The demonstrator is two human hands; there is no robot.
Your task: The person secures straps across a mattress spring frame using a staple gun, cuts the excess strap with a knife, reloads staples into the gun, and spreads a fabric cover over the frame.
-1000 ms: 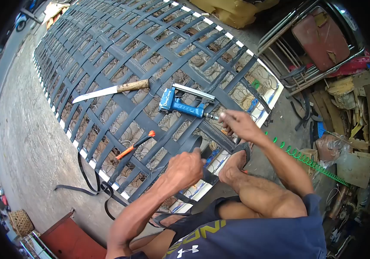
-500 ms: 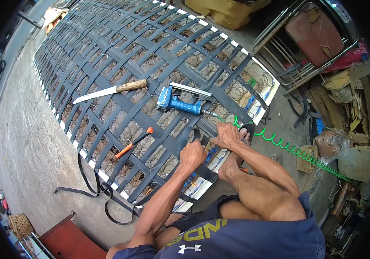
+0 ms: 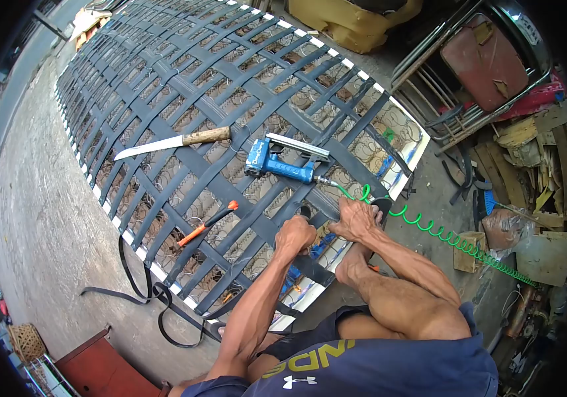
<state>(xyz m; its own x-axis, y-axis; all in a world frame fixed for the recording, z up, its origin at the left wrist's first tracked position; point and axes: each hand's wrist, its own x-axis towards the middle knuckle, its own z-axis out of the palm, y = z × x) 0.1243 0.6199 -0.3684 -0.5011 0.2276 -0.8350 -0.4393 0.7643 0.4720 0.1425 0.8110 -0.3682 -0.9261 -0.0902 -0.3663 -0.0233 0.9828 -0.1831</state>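
On my feed rn: woven basket (image 3: 27, 341) bottom left next to a red boxy thing (image 3: 108, 367) — can't see what's in either. Plastic bag (image 3: 512, 228) on the far side, contents too blurry tbh, w/ a wooden block (image 3: 467, 253) near it.

Black strap (image 3: 304, 211) is at the near end of the webbed frame (image 3: 418, 152). L hand (image 3: 295, 236) is balled up around it, a bit of loop poking out past the knuckles; R hand (image 3: 356, 220) sits just beside, fingers bent — can't tell if they're gripping anything.

Concrete floor (image 3: 38, 218) runs wide along the frame's left edge; a chair (image 3: 485, 63) and scrap wood (image 3: 505, 178) crowd the right.

Staple gun (image 3: 283, 167) on the webbing reads "DongCheng", green coil hose (image 3: 459, 243) hooked up. Knife (image 3: 187, 139) w/ wooden handle and orange-and-black tool (image 3: 207, 223) lie nearby. Shirt (image 3: 382, 367) shows yellow "IND" + white logo.
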